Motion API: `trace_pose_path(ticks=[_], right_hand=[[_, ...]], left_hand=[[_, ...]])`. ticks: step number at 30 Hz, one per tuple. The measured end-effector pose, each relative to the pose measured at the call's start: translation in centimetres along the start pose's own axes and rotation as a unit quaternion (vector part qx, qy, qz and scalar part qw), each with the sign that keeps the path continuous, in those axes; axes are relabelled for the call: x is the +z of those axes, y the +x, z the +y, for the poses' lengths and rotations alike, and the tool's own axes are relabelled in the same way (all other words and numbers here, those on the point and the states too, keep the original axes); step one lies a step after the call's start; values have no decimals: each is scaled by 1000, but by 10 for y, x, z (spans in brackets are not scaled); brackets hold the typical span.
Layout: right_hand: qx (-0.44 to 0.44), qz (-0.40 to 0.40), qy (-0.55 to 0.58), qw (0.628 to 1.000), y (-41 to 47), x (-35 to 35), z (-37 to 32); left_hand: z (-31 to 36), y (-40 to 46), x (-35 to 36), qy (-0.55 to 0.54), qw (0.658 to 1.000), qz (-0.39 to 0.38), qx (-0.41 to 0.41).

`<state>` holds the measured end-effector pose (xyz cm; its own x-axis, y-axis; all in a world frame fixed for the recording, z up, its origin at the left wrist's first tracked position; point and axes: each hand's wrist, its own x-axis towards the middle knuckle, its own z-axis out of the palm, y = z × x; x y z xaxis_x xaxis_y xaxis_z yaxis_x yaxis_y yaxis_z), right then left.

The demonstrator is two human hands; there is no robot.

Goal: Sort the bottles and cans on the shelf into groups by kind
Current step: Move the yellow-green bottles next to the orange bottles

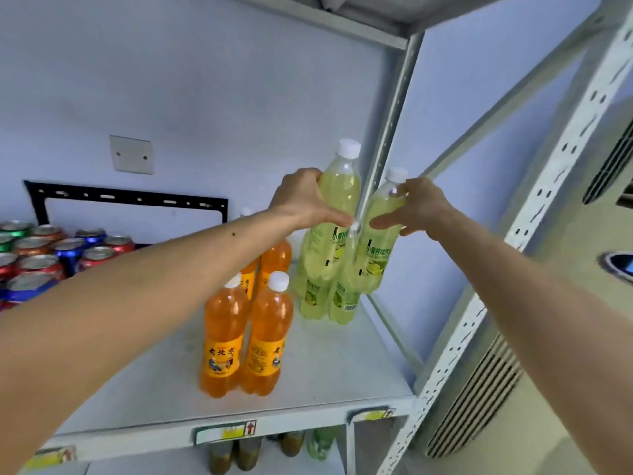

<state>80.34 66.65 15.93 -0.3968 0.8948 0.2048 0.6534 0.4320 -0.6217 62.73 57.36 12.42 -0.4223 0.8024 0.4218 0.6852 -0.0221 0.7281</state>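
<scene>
White metal shelf (325, 365), pale board surface, perforated upright post (455, 341) at its front right corner serving as landmark. Four orange soda bottles (246, 341) are standing upright on the board well left of the post: two near the front edge, touching side by side, two more directly behind them. Green lime soda bottles (329, 296) are standing in a tight cluster farther back than the orange ones, closer to the post's side of the shelf; exact count cannot be told. Drink cans (51, 252) in red, blue and green are sitting packed together farthest from the post, at the left edge of view. Price tag holders (226, 431) are hanging along the front lip, left of the post.
</scene>
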Motion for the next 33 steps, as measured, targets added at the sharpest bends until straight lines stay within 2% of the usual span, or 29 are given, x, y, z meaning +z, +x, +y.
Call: trace_pose_path(ticks=[5, 13, 25, 33], right_hand=[[27, -48, 4, 998, 2, 8, 68], [6, -91, 2, 996, -1, 54, 132], [-26, -111, 6, 993, -2, 87, 149], [-9, -118, -28, 993, 2, 93, 153]], left_hand=[[4, -9, 72, 43, 997, -49, -45], [-33, -33, 143, 97, 982, -85, -139], [-73, -56, 166, 30, 973, -65, -221], [-69, -56, 169, 112, 969, -104, -193]])
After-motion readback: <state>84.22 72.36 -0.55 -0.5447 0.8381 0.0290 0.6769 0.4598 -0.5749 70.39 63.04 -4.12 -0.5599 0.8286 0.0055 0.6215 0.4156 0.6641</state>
